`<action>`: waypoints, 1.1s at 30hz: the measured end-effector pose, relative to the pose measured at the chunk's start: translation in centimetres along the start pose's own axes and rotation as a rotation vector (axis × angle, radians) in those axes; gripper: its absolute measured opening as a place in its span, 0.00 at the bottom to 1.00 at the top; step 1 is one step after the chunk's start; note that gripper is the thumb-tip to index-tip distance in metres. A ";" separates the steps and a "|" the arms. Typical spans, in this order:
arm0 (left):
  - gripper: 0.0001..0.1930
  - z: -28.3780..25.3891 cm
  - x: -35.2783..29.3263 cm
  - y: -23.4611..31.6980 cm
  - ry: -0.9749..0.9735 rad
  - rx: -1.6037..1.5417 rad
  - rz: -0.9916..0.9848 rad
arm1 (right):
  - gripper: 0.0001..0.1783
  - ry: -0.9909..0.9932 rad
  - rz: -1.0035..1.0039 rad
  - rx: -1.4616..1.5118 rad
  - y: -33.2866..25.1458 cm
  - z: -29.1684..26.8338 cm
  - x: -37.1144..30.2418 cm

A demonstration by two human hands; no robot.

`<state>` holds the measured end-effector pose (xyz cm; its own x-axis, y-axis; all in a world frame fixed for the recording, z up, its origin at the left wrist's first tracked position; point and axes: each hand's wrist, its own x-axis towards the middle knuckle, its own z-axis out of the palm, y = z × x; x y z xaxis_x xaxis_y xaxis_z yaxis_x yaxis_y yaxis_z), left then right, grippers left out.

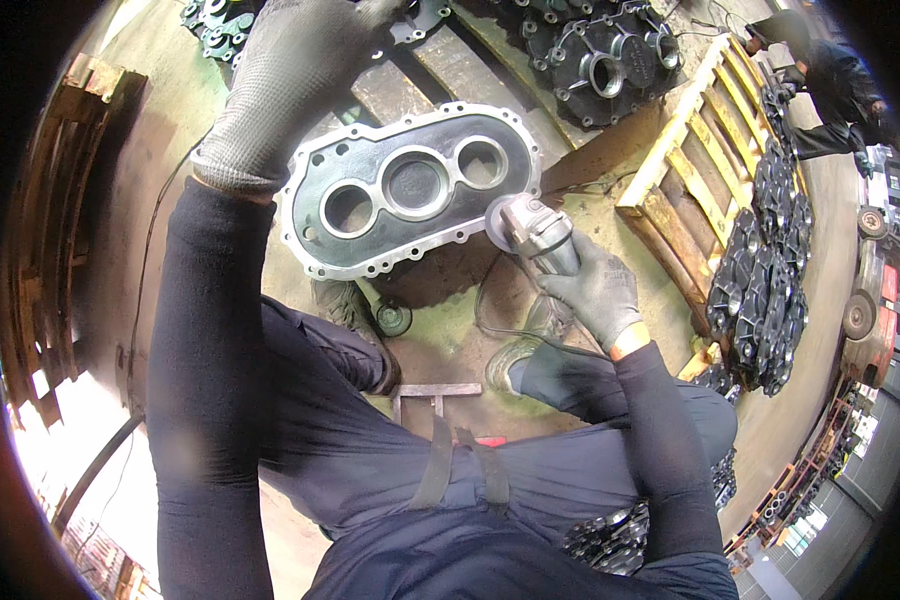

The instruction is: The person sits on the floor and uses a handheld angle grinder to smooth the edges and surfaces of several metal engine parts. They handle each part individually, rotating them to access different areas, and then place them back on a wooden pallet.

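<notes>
In front of me lies a large oblong metal housing cover, dark with a bright machined rim, three big round openings in a row and bolt holes along its edge. My right hand, in a grey glove, is closed around the body of an angle grinder. The grinder's disc is at the cover's right end, against or just beside the rim. My left hand, also gloved, reaches up past the cover to the top edge of the view, near another dark casting. Its fingers are mostly out of sight there.
Dark castings stand at the far side. To the right is a yellow wooden pallet, beside piled black metal parts. Wooden pallets are stacked at the left. A cord trails under the grinder. Another person bends at the upper right.
</notes>
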<state>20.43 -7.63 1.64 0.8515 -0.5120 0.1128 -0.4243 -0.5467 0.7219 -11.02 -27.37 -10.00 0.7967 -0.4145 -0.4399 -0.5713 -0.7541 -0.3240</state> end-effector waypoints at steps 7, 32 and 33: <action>0.15 0.6 -0.3 0.0 0.026 -0.006 0.025 | 0.36 0.114 0.039 0.007 2.3 -0.2 1.2; 0.20 -4.0 -0.9 -2.3 0.137 0.002 0.067 | 0.33 0.173 -0.099 0.470 -2.2 -1.0 3.1; 0.21 -4.2 -1.0 -2.5 0.155 0.038 0.065 | 0.33 0.096 -0.078 0.518 -3.4 -0.5 2.2</action>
<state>21.94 -2.98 2.59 0.8581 -0.4402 0.2645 -0.4888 -0.5420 0.6836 -7.17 -25.96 -9.42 0.8411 -0.4306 -0.3272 -0.5130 -0.4438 -0.7348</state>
